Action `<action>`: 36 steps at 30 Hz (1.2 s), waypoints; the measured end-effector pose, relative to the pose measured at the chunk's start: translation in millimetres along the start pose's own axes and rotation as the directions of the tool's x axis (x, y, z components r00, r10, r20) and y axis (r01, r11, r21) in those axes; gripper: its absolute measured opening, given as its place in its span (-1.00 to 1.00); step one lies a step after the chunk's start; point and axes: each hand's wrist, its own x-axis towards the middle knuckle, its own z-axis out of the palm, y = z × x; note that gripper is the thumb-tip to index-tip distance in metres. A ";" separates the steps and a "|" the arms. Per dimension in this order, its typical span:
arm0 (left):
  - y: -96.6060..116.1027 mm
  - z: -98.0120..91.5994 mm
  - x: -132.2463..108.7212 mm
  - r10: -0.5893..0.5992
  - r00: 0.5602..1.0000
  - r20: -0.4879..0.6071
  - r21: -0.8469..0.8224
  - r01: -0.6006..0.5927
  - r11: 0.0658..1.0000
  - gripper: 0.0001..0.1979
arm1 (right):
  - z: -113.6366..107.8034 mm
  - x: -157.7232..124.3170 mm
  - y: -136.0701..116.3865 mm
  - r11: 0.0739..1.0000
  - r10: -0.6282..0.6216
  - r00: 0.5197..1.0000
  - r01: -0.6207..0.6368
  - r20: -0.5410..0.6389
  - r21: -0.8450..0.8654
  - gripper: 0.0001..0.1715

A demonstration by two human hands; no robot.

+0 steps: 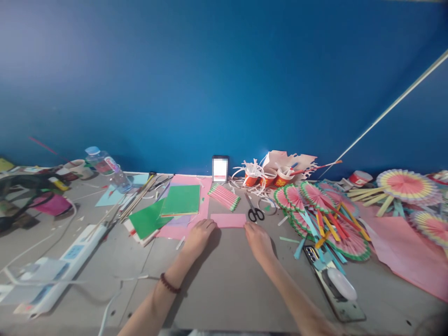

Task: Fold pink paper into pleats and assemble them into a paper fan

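Observation:
A folded pink paper strip (229, 220) lies on the grey table between my hands. My left hand (201, 237) has its fingers closed together at the strip's left end. At the right end, the fingers of my right hand (259, 241) pinch the near corner. Just beyond the strip sits a pleated pink piece of paper with green edges (224, 197). Black-handled scissors (255, 213) rest beyond my right hand. To the left, green paper sheets (181, 200) are stacked over a larger pink sheet (206, 205).
A phone with a blurred screen (220, 169) stands against the blue wall. Red cups (284, 176) hold paper strips. Pleated paper fans (322, 200) are piled right, above another phone (334, 284). A power strip (75, 252) and a leaning bottle (108, 164) are left.

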 end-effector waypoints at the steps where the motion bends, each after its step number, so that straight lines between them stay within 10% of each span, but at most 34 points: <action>1: 0.4 -0.2 -0.1 -0.001 1.000 0.001 -0.001 0.001 1.000 -0.69 | -0.7 0.3 -0.4 1.000 0.001 1.000 -0.001 0.010 -0.011 -0.74; 28: 1.2 7.5 -0.3 0.000 1.000 -0.010 0.085 0.001 0.996 -0.70 | -9.7 0.2 -9.4 0.998 0.035 0.993 -0.028 0.116 -0.063 -0.62; 36: 15.2 12.6 -4.0 0.042 0.997 -0.064 0.357 -0.017 0.934 -0.77 | -7.9 -3.2 -17.4 0.995 0.044 0.993 -0.034 0.108 -0.092 -0.52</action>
